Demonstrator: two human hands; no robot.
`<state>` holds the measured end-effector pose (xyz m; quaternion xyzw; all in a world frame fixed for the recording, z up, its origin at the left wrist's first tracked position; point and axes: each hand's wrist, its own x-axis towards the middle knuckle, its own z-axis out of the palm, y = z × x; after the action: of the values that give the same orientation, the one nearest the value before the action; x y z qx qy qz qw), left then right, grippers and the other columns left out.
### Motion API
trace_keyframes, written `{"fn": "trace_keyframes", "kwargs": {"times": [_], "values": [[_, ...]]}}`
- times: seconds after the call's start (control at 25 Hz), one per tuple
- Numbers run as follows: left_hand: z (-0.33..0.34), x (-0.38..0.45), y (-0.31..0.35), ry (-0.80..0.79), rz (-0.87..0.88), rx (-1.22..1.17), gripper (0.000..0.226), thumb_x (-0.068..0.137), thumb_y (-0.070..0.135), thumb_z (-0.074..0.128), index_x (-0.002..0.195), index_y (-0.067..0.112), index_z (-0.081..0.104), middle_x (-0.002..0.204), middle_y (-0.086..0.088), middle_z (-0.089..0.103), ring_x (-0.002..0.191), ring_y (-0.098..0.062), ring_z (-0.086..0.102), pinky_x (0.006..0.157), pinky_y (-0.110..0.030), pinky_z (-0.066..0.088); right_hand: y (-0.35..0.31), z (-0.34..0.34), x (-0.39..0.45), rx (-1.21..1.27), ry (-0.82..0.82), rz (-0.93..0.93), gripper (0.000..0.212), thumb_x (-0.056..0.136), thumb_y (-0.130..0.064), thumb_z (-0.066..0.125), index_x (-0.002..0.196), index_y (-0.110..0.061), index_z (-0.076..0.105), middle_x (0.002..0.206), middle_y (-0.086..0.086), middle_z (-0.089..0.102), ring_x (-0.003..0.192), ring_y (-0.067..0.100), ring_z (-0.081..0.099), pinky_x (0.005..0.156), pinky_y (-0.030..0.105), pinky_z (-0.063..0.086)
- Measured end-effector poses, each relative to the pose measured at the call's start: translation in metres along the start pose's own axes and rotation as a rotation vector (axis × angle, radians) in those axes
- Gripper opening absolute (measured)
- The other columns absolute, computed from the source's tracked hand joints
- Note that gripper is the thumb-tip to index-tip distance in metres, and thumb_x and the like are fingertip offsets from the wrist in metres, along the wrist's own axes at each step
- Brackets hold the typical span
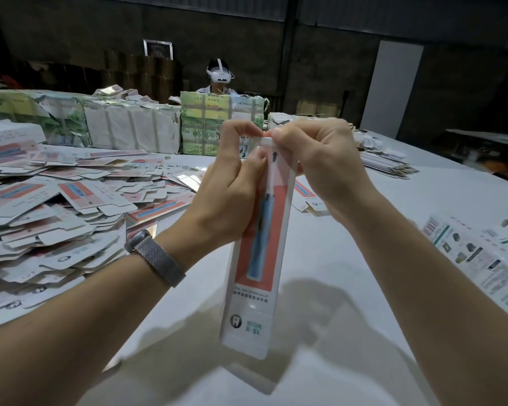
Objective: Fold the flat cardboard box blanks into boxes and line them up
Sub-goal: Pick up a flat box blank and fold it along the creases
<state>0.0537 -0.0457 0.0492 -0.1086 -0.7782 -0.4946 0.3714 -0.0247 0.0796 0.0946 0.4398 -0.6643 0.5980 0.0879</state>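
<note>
I hold a long narrow white box (257, 259) with a red panel and a blue toothbrush picture upright above the white table (349, 230). My left hand (232, 186) grips its upper part from the left, fingers curled over the top end. My right hand (314, 168) pinches the white top flap from the right. A large heap of flat box blanks (56, 206) covers the table to the left. A few printed boxes (481, 259) lie side by side at the right edge.
Wrapped bundles of packaging (129, 127) and a green printed bundle (206, 124) stand across the back of the table. A person in a white headset (220, 76) sits behind them. Another stack of flat blanks (384, 165) lies at the back right.
</note>
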Motion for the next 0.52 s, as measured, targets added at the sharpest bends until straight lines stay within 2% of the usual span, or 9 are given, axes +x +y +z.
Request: {"fn": "trace_keyframes", "kwargs": {"times": [0.08,0.16,0.24,0.28,0.32,0.4,0.44,0.52], "values": [[0.001,0.002,0.0,0.049,0.007,0.029,0.008,0.1,0.039,0.037,0.103,0.046,0.035,0.084,-0.022,0.061,0.066,-0.039,0.065,0.059,-0.062,0.055,0.003,0.007,-0.001,-0.002,0.019,-0.023,0.038,0.094,-0.02,0.059,0.064,0.004,0.064,0.059,0.005,0.051,0.056,0.016,0.049,0.056,0.031,0.042],[0.001,0.002,-0.001,0.108,0.027,0.058,0.006,0.1,0.037,0.037,0.104,0.041,0.036,0.078,-0.012,0.061,0.063,-0.033,0.065,0.058,-0.061,0.054,0.001,0.013,-0.004,0.035,0.022,0.005,0.027,0.095,-0.018,0.06,0.074,-0.006,0.071,0.07,0.011,0.06,0.065,0.018,0.056,0.062,0.033,0.047],[0.002,0.003,0.001,0.149,0.038,0.052,0.006,0.101,0.034,0.037,0.105,0.038,0.036,0.081,-0.006,0.061,0.066,-0.029,0.067,0.06,-0.06,0.056,-0.001,0.016,-0.006,0.054,0.01,0.038,0.016,0.096,-0.018,0.06,0.091,-0.015,0.075,0.084,0.006,0.07,0.076,0.012,0.064,0.072,0.03,0.053],[0.003,0.004,0.003,0.155,0.041,0.032,0.006,0.103,0.032,0.037,0.106,0.037,0.036,0.085,-0.009,0.063,0.069,-0.031,0.068,0.062,-0.06,0.057,-0.002,0.018,-0.006,0.023,0.005,0.046,0.016,0.097,-0.021,0.06,0.101,-0.015,0.074,0.093,0.003,0.072,0.084,0.011,0.066,0.08,0.029,0.056],[0.004,0.005,0.005,0.149,0.038,-0.008,0.007,0.105,0.029,0.037,0.109,0.034,0.034,0.091,-0.015,0.064,0.073,-0.034,0.069,0.062,-0.058,0.058,-0.003,0.019,-0.006,-0.052,0.02,0.04,0.022,0.097,-0.027,0.06,0.114,-0.017,0.071,0.103,0.002,0.069,0.094,0.012,0.066,0.087,0.033,0.056],[0.004,0.008,0.012,0.134,-0.027,-0.145,0.01,0.109,0.025,0.038,0.113,0.03,0.03,0.103,-0.02,0.066,0.079,-0.031,0.072,0.06,-0.047,0.059,-0.006,0.017,-0.006,-0.304,0.128,-0.03,0.041,0.095,-0.037,0.06,0.135,-0.025,0.059,0.114,0.0,0.055,0.107,0.016,0.057,0.094,0.035,0.051],[0.003,0.009,0.017,0.142,-0.089,-0.225,0.01,0.11,0.025,0.038,0.116,0.028,0.03,0.105,-0.016,0.068,0.081,-0.026,0.073,0.06,-0.04,0.059,-0.008,0.016,-0.007,-0.422,0.164,-0.078,0.047,0.095,-0.04,0.06,0.14,-0.027,0.054,0.114,-0.001,0.049,0.11,0.017,0.053,0.094,0.034,0.05],[-0.001,0.011,0.023,0.13,-0.237,-0.41,0.019,0.11,0.034,0.035,0.126,0.025,0.034,0.106,-0.005,0.071,0.088,-0.019,0.074,0.066,-0.036,0.06,-0.012,0.016,-0.007,-0.558,0.099,-0.105,0.06,0.093,-0.043,0.061,0.147,-0.022,0.045,0.113,-0.002,0.041,0.111,0.019,0.05,0.092,0.038,0.051]]}}
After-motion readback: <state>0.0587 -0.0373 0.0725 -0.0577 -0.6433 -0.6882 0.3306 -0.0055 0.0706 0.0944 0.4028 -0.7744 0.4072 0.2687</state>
